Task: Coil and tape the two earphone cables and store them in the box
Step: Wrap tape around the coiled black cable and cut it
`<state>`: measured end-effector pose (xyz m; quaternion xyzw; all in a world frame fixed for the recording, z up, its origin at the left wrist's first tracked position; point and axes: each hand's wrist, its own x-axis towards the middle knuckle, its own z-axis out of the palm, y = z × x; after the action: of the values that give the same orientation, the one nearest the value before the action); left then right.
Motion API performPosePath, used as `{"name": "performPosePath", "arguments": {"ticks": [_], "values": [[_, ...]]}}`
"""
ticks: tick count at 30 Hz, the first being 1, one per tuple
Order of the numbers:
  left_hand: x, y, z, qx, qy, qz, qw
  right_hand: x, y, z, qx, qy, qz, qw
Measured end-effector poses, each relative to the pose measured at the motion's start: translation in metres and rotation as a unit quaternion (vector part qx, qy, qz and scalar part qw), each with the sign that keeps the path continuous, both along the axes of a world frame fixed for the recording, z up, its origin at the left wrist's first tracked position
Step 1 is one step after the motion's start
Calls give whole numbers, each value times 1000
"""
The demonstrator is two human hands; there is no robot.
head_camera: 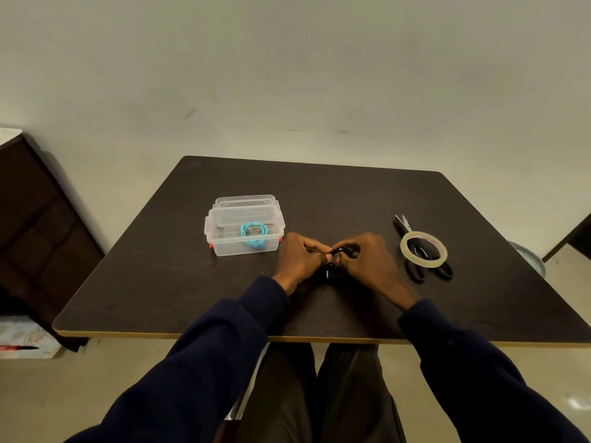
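Fingers (315,247) of left hand (300,259) and right hand (372,260) curl together, pinching the black earphone cable (332,272) between them; just left of them, the clear box (224,246) holds the blue earphone coil (254,231).

Nothing here can be read as text, label, brand or number. The nearest thing to it is a faint reddish print on the inner face of the tape roll (404,250), which lies on the bench (166,282) just to the right of the right hand (372,262), resting on the scissors (402,224). Its characters are too small and blurred to make out. A short row of tiny white marks shows on the black earphone cable (329,274), which is pinched between the left hand (299,259) and the right hand, on the part nearest the wrists. Whether those marks are characters cannot be told.
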<state>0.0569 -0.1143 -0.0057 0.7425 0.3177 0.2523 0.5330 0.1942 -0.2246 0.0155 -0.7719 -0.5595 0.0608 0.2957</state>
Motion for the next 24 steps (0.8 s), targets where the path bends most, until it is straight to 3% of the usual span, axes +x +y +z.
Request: {"name": "performPosePath", "arguments": {"ticks": [4,8,15,21,24], "values": [[-2,1,4,-15,1,-10,1000,1,-1,-1,36,239,-55,969],[-2,2,6,-16,8,-15,1000,3,-3,5,47,339,-67,937],[-3,1,7,-27,-5,-23,999,3,-9,-2,85,263,-59,959],[-5,1,8,-44,-9,-19,999,0,-8,-8,100,131,-70,984],[-4,0,9,-50,-1,-18,999,-2,-7,-9,98,117,-64,986]]}}
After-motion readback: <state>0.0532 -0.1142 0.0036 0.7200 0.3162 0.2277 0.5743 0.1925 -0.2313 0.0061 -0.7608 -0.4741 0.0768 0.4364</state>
